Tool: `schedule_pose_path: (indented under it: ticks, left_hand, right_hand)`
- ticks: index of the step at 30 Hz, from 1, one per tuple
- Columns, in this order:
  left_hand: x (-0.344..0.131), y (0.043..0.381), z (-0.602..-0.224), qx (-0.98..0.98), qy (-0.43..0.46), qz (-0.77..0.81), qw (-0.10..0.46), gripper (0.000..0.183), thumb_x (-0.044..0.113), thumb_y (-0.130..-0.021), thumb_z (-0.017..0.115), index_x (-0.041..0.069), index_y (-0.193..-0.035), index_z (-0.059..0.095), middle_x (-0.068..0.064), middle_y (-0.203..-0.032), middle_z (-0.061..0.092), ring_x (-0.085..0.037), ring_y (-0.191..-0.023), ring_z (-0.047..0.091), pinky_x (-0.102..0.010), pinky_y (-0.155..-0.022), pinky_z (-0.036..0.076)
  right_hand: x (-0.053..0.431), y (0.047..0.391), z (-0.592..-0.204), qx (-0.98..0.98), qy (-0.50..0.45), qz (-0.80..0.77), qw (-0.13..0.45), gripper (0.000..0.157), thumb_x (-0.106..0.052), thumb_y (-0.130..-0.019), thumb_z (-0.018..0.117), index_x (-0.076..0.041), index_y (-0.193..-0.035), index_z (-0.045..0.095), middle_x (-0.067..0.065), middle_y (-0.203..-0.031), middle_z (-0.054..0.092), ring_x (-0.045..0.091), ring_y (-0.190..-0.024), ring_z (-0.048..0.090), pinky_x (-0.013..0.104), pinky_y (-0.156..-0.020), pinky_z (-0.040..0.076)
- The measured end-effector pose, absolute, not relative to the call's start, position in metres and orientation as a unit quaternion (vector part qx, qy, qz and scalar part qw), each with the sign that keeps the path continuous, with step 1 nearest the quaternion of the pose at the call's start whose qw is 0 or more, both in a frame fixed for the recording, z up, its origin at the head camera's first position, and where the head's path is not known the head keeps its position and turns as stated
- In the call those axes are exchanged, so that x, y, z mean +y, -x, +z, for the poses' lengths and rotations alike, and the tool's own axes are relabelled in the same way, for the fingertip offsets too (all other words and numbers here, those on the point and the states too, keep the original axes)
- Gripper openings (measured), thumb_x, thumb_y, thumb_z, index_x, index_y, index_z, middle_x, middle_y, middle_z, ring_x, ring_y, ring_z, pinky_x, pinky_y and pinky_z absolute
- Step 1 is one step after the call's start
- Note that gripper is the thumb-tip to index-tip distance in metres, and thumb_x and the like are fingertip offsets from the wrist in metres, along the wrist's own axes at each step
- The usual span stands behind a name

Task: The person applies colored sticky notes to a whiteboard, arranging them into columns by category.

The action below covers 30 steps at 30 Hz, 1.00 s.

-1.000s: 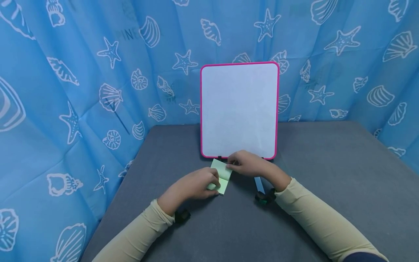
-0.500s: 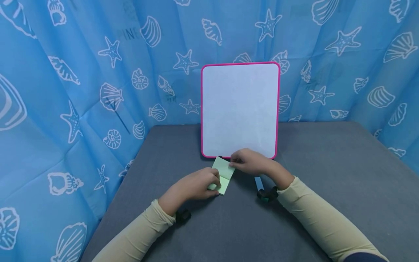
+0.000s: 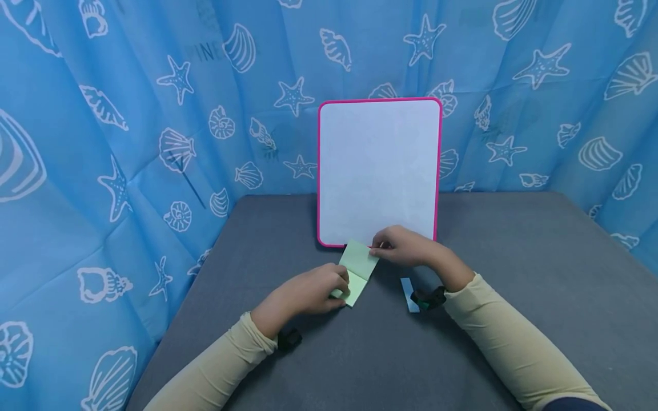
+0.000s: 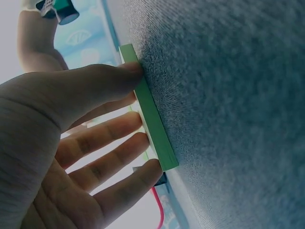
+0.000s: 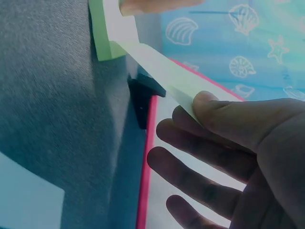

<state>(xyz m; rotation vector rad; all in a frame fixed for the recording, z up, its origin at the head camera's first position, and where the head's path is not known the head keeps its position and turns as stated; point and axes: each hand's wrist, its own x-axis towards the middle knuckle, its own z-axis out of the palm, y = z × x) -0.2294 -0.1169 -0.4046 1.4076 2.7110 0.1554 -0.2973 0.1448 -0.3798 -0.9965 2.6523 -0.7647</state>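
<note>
A green sticky note pad [image 3: 356,289] lies on the grey table in front of the whiteboard. My left hand [image 3: 315,290] holds it down, thumb against its near side [image 4: 151,114] and fingertips on top. Between thumb and index finger, my right hand [image 3: 406,245] pinches the edge of the top sticky note [image 3: 361,260]. That sheet slants up from the pad, its lower end still joined to it, as the right wrist view shows with the stretched sheet [image 5: 164,74]. The other right fingers are spread below the pinch.
A whiteboard [image 3: 379,171] with a pink frame stands upright behind the hands, on a black foot [image 5: 143,98]. A narrow blue strip [image 3: 408,292] lies near the right wrist. A blue shell-patterned curtain [image 3: 277,57] hangs behind the table [image 3: 514,257].
My right hand has moved up and to the right, drawing the sheet further from the pad. The left hand has stayed on the pad. More of the blue strip shows.
</note>
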Motion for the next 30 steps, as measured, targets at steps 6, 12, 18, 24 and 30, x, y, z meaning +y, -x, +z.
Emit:
schedule_pose_path:
  ticks: [6,12,18,24,30]
  left_hand:
    - [-0.117,0.23,-0.405,0.882,-0.467,0.049,0.04,0.02,0.021,-0.097,0.079,0.01,-0.113,0.083,-0.005,-0.114,0.072,-0.012,-0.1,0.065,-0.027,-0.093,0.057]
    - [-0.117,0.229,-0.405,0.883,-0.467,0.04,0.033,0.019,0.02,-0.097,0.079,0.011,-0.113,0.084,-0.004,-0.113,0.073,-0.012,-0.1,0.064,-0.026,-0.093,0.057]
    - [-0.116,0.228,-0.405,0.883,-0.465,0.046,0.035,0.02,0.019,-0.096,0.08,0.011,-0.114,0.084,-0.004,-0.113,0.073,-0.011,-0.099,0.063,-0.024,-0.093,0.057]
    - [-0.116,0.226,-0.403,0.889,-0.453,0.05,0.042,0.021,0.019,-0.096,0.08,0.011,-0.115,0.083,-0.004,-0.114,0.073,-0.011,-0.099,0.063,-0.024,-0.094,0.057]
    - [-0.117,0.226,-0.404,0.892,-0.449,0.047,0.036,0.02,0.019,-0.095,0.081,0.012,-0.113,0.083,-0.003,-0.112,0.073,-0.012,-0.099,0.063,-0.024,-0.094,0.056]
  right_hand:
    - [0.156,0.3,-0.37,0.907,0.317,-0.266,0.079,0.018,-0.018,-0.106,0.066,-0.006,-0.103,0.079,0.01,-0.094,0.075,0.018,-0.082,0.062,0.035,-0.074,0.054]
    - [0.172,0.297,-0.355,0.915,0.279,-0.289,0.024,0.017,-0.017,-0.105,0.067,-0.005,-0.106,0.079,0.007,-0.1,0.078,0.022,-0.094,0.072,0.044,-0.083,0.06]
    - [0.182,0.293,-0.345,0.914,0.27,-0.304,0.015,0.017,-0.017,-0.105,0.067,-0.005,-0.109,0.079,0.009,-0.104,0.078,0.026,-0.099,0.074,0.052,-0.09,0.061]
    - [0.187,0.293,-0.34,0.913,0.267,-0.308,0.002,0.015,-0.015,-0.104,0.068,-0.007,-0.112,0.078,0.008,-0.106,0.078,0.028,-0.103,0.073,0.053,-0.094,0.061]
    - [0.187,0.295,-0.339,0.907,0.271,-0.318,-0.048,0.015,-0.015,-0.103,0.07,-0.007,-0.111,0.079,0.009,-0.105,0.078,0.026,-0.098,0.073,0.045,-0.088,0.061]
